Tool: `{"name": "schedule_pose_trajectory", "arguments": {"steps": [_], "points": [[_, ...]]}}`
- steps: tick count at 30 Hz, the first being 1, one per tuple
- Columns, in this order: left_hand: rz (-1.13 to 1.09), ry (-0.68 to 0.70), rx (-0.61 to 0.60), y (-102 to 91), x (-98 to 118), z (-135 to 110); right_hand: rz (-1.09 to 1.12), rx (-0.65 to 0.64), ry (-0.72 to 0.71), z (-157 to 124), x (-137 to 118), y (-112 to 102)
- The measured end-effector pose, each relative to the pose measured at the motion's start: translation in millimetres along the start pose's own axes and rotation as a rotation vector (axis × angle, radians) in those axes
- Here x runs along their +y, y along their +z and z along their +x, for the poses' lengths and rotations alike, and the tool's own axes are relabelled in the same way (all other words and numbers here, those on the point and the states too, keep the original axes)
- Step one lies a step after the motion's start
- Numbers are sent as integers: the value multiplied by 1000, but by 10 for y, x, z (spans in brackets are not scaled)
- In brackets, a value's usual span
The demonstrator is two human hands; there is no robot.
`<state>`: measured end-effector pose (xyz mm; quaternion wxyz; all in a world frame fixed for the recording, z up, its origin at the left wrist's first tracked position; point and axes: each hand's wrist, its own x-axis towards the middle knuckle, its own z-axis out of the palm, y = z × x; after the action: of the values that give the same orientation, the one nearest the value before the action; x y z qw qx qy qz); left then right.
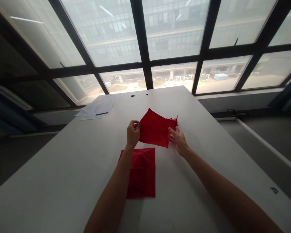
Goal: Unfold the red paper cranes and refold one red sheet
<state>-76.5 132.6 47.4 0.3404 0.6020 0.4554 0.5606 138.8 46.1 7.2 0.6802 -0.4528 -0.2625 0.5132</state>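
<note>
Two bare forearms reach in from the bottom edge, the left one crossing over part of a flat red cloth [143, 174] that lies on the table just in front of the person. This flat piece is a rectangle, its long axis running straight away from the person, its short far edge toward the window.

The table [63, 178] is a wide, pale grey, matt surface that narrows toward the far end. There, on the left, sits a loose stack of white papers [99, 108], and near the far edge are two small dark holes [132, 95]. Beyond stands a wall of large windows [145, 38] with dark frames, showing hazy office buildings and a courtyard. The floor on both sides is dim grey.

Above the table's middle, just beyond the flat piece, a second red cloth [156, 127] is held up, slightly tilted. Its long axis runs left to right between the hands, and one corner points up and away toward the windows. The left hand [133, 132] is closed, pinching the cloth's left edge. The right hand [178, 139] is open, fingers spread, fingertips against the cloth's right lower edge without a clear grip
</note>
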Motion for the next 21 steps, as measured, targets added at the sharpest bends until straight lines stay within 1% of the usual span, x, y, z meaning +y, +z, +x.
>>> {"name": "schedule_pose_trajectory", "arguments": {"steps": [2, 3, 5, 6, 8, 9, 10, 11, 13, 14, 15, 17, 18, 19, 20, 21], "points": [[-18, 32, -8, 1, 65, -51, 56, -42, 112, -53, -58, 69], [-30, 41, -13, -18, 96, -74, 78, -55, 124, -90, -98, 108], [-61, 49, -24, -100, 164, -114, 105, -91, 60, -191, -200, 195], [-77, 54, -29, -165, 204, -134, 105, -106, -9, -257, -261, 242], [-104, 73, -31, -346, 291, -184, 17, -146, -229, -424, -384, 336], [-116, 89, -37, -463, 332, -218, -77, -177, -370, -519, -434, 376], [-124, 105, -43, -598, 365, -258, -190, -239, -527, -616, -466, 406], [-131, 121, -52, -752, 384, -302, -322, -381, -679, -709, -474, 424], [-148, 115, -170, -1109, 370, -390, -553, -721, -953, -852, -400, 423], [-142, 77, -191, -1304, 338, -428, -648, -841, -1034, -894, -318, 404], [-120, 14, -185, -1498, 297, -460, -738, -925, -1065, -915, -214, 376], [-50, -85, -38, -1831, 219, -515, -898, -1094, -1041, -909, 20, 305], [15, -98, 49, -1941, 196, -551, -957, -1179, -999, -893, 127, 270], [108, -72, 122, -1996, 188, -602, -1005, -1256, -946, -878, 213, 241], [222, -6, 153, -1989, 194, -676, -1036, -1290, -889, -867, 272, 220], [332, 65, 97, -1920, 207, -774, -1060, -1308, -834, -865, 303, 209]]}}
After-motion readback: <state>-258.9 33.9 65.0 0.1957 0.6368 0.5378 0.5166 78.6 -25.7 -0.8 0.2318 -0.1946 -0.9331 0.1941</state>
